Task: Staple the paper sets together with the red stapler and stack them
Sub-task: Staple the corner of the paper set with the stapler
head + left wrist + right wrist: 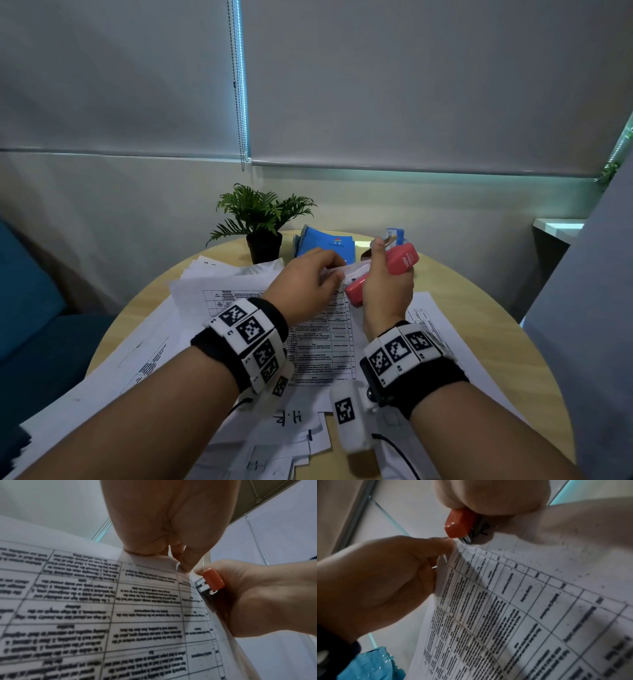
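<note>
In the middle of the head view both forearms are reaching forward over a round wooden table (pixel 479 329), the wrists wearing black bands with white marker blocks. The left hand (pixel 303 286) is arching knuckles-up, its fingers (pixel 187 561) pinching the far corner of a printed paper set (pixel 318 339) and lifting it off the loose sheets (pixel 144 346) below. The right hand (pixel 387 286) is standing upright just right of it, fingers wrapped tight around the red stapler (pixel 397 265), thumb pointing up. The stapler's mouth is sitting right at the pinched corner (pixel 458 545), just beside the left fingertips; whether the paper is already between its jaws cannot be told.

Loose sheets are covering most of the tabletop, spilling over its lower-left edge. Toward the upper middle, a potted plant (pixel 262 222) and a blue notebook (pixel 325 243) are standing behind the hands, near the table's far edge. Bare wood is showing along the right rim.
</note>
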The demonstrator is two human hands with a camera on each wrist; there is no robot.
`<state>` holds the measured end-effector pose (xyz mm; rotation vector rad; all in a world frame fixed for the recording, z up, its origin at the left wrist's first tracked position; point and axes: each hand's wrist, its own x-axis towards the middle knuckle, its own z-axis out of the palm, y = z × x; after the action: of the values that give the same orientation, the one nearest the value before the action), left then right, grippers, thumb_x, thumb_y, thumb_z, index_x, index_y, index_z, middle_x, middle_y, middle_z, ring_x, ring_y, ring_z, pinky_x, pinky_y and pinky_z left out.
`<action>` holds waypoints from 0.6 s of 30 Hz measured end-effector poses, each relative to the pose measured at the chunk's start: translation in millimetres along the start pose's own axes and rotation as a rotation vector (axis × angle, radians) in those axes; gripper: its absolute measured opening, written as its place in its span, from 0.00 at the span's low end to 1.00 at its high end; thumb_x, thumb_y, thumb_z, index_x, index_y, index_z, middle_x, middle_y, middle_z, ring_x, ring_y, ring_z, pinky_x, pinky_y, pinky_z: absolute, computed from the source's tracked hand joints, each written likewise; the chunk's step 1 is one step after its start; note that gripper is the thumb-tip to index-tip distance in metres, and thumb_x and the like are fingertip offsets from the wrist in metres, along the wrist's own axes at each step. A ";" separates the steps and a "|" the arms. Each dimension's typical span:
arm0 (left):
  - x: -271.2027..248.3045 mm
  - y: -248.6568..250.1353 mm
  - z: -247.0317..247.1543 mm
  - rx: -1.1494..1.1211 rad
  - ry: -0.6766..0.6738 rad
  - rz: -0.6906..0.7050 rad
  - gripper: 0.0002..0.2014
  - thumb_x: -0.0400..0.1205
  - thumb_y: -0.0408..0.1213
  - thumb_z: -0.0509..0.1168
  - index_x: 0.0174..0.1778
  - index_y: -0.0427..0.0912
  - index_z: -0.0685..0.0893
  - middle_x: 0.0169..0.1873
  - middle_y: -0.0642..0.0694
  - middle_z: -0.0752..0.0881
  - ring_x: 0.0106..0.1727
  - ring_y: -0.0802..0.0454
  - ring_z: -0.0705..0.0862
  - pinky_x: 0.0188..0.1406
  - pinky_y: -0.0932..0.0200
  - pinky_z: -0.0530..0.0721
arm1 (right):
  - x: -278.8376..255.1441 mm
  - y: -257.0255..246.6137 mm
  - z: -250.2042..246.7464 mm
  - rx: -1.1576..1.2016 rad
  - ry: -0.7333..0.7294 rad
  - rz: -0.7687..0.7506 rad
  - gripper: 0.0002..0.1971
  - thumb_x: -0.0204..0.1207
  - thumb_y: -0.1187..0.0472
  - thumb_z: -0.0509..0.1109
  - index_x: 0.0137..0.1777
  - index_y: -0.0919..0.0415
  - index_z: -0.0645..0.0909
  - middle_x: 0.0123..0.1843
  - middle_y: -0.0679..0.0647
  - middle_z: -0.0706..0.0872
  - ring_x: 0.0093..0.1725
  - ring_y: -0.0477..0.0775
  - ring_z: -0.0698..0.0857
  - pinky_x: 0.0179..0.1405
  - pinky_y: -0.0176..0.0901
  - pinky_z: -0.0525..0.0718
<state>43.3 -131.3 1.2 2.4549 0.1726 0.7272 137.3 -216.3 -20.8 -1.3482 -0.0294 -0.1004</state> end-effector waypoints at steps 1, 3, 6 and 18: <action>-1.1 0.5 -0.8 -0.032 -0.021 -0.013 0.06 0.83 0.41 0.62 0.52 0.47 0.83 0.47 0.53 0.83 0.51 0.55 0.81 0.55 0.58 0.79 | 0.7 0.7 -0.2 -0.004 0.005 -0.003 0.25 0.71 0.38 0.72 0.54 0.60 0.80 0.47 0.55 0.89 0.49 0.59 0.88 0.54 0.56 0.85; -3.2 1.0 -2.7 -0.082 -0.077 -0.041 0.07 0.83 0.43 0.63 0.53 0.49 0.83 0.46 0.56 0.85 0.49 0.56 0.82 0.52 0.60 0.79 | 1.5 2.0 -1.3 -0.012 0.012 -0.011 0.23 0.73 0.41 0.72 0.54 0.61 0.82 0.47 0.56 0.89 0.48 0.60 0.88 0.54 0.56 0.85; -5.3 0.4 -4.0 -0.053 -0.130 -0.031 0.09 0.82 0.40 0.65 0.57 0.48 0.83 0.48 0.56 0.86 0.50 0.58 0.82 0.51 0.63 0.78 | 1.0 1.6 -3.5 0.001 0.010 -0.022 0.20 0.74 0.44 0.72 0.52 0.62 0.82 0.45 0.55 0.89 0.47 0.59 0.88 0.53 0.55 0.85; 2.1 2.4 -7.0 0.001 -0.014 -0.068 0.06 0.82 0.37 0.64 0.54 0.47 0.82 0.44 0.55 0.83 0.47 0.58 0.80 0.49 0.64 0.76 | 8.6 -9.9 -15.9 0.113 -0.111 -0.155 0.17 0.71 0.42 0.73 0.52 0.51 0.79 0.45 0.49 0.88 0.47 0.55 0.89 0.56 0.62 0.85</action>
<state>41.3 -129.3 8.3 2.4421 0.2497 0.6813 144.3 -234.4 -13.9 -1.2360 -0.2308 -0.1526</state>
